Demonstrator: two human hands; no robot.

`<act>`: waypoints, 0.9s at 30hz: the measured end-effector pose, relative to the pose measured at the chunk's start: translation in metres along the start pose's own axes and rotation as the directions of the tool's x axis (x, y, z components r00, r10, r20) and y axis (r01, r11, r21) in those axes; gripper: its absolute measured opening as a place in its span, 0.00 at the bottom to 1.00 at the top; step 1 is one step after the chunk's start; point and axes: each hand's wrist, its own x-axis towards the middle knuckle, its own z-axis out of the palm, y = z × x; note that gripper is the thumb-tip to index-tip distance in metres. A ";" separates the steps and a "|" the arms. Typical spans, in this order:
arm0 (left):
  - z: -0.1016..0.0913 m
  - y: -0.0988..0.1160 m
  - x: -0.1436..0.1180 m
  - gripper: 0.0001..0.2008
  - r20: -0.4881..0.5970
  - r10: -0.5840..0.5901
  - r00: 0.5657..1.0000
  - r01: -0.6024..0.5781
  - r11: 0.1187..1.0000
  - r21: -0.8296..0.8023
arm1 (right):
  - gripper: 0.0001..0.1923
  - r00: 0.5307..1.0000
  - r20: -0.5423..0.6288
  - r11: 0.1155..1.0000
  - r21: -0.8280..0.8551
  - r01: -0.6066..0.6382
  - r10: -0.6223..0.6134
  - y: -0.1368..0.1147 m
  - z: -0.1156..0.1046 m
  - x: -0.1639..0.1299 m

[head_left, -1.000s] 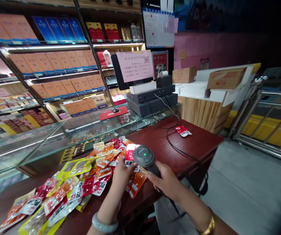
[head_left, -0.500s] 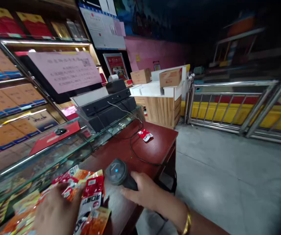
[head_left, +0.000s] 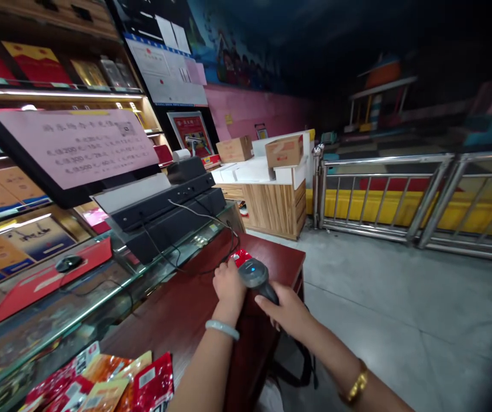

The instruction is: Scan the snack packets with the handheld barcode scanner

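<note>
Shop shelves of boxed cartons fill the nine o'clock side of the head view, with a steel railing (head_left: 400,194) and grey floor toward three o'clock. A dark red counter (head_left: 177,309) runs from the lower left up to the middle, edged on its ten o'clock side by a glass display case (head_left: 57,309).

On the glass case sits a black register unit (head_left: 169,212) with a pink notice (head_left: 74,143) taped to the back of its screen; a cable trails from it down to the counter. A computer mouse (head_left: 68,263) rests on a red mat at nine o'clock.

At the far end of the counter, near the centre of the picture, the left hand (head_left: 229,283) rests palm down, its fingers curled over a small red packet (head_left: 241,257), only a corner of which shows at the hand's one o'clock. Whether the fingers pinch the packet or merely press it cannot be told.

Just beside it, at three o'clock, the right hand (head_left: 286,309) has its fingers closed round the grip of a grey barcode scanner (head_left: 253,273), whose head shows a blue light and points at the packet.

At seven o'clock, a heap of red and orange snack packets (head_left: 112,383) lies on the near counter, well apart from both hands.
</note>
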 end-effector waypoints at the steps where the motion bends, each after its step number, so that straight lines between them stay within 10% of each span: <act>1: 0.001 0.003 0.006 0.19 0.012 -0.038 0.999 0.038 0.998 0.044 | 0.08 1.000 -0.006 1.000 0.009 -0.002 0.002 0.003 -0.001 0.005; 13: 0.006 -0.001 0.018 0.16 0.105 -0.147 0.984 0.144 0.989 0.038 | 0.10 1.000 -0.005 0.999 0.025 -0.023 0.023 0.010 0.001 0.018; 22: -0.023 -0.030 -0.046 0.14 0.006 -0.114 0.993 0.114 0.989 -0.094 | 0.14 0.996 0.035 0.997 -0.019 0.079 -0.078 -0.009 0.009 -0.040; 27: -0.022 -0.019 -0.073 0.22 -0.133 0.111 0.985 -0.114 0.993 -0.020 | 0.16 0.994 -0.003 0.994 0.028 0.108 -0.108 -0.007 0.010 -0.068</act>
